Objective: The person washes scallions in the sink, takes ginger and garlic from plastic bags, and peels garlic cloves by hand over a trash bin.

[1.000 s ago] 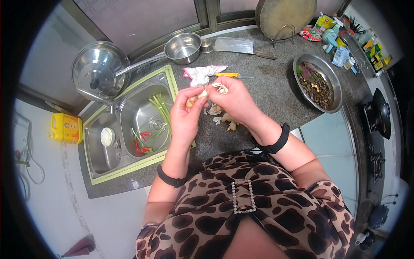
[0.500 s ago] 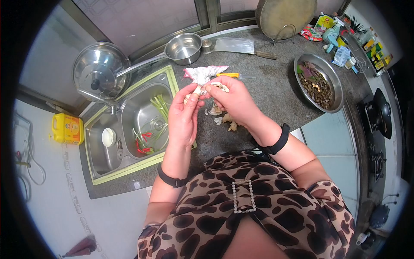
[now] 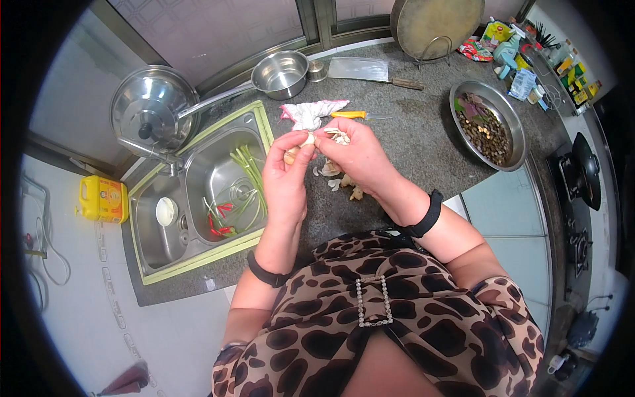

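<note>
One pale clove (image 3: 309, 139), apparently garlic, is pinched above the counter (image 3: 423, 119) by the thumb and fingertips of the left hand (image 3: 284, 178), while the right hand (image 3: 360, 156) pinches near its end, pale pieces (image 3: 340, 137) held in its curled fingers. Compared with half a second ago, the left hand has shifted slightly (the clove staying gripped), so this handling seems unfinished. Lettering on the yellow jug (image 3: 104, 198) is illegible.
</note>
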Demonstrator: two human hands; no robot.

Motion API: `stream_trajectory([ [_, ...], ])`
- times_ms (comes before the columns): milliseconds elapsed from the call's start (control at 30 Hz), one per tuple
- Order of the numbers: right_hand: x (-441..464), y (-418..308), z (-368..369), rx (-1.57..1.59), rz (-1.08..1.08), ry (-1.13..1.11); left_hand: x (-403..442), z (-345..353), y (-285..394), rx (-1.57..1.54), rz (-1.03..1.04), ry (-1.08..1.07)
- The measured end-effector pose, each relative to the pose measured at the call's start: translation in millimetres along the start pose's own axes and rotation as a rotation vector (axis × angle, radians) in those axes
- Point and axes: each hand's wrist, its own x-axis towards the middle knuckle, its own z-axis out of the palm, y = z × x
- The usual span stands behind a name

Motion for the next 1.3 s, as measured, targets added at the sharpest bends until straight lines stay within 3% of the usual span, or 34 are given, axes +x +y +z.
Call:
stream_trajectory([
  [200,1.1,2.5,-0.7,-0.033,-0.004,0.040,-1.4,0.0,-2.5,0.008,-0.009,-0.003],
  [367,4.9,10.1,-0.7,-0.080,-0.067,0.056,-2.4,0.0,-2.6,-0.076,-0.132,0.011],
  [667,4.5,9.4,-1.5,-0.169,-0.020,0.069,3.1,-5.3,-1.1,-0.373,-0.271,0.041],
  [767,3.0,6.0,-1.5,-0.184,0.009,0.051,3.5,-5.8,2.1,-0.335,-0.268,0.043],
  [900,4.6,9.8,-3.7,-0.076,0.029,0.005,3.6,-5.5,6.2,-0.338,-0.331,0.079],
  [1000,5.7,12.8,-5.4,-0.058,0.018,0.005,1.7,-13.5,-2.1,-0.232,-0.322,-0.019],
  [1300,15.5,9.4,-19.6,0.196,0.145,0.026,5.3,-31.0,-14.8,-0.536,-0.512,-0.068],
])
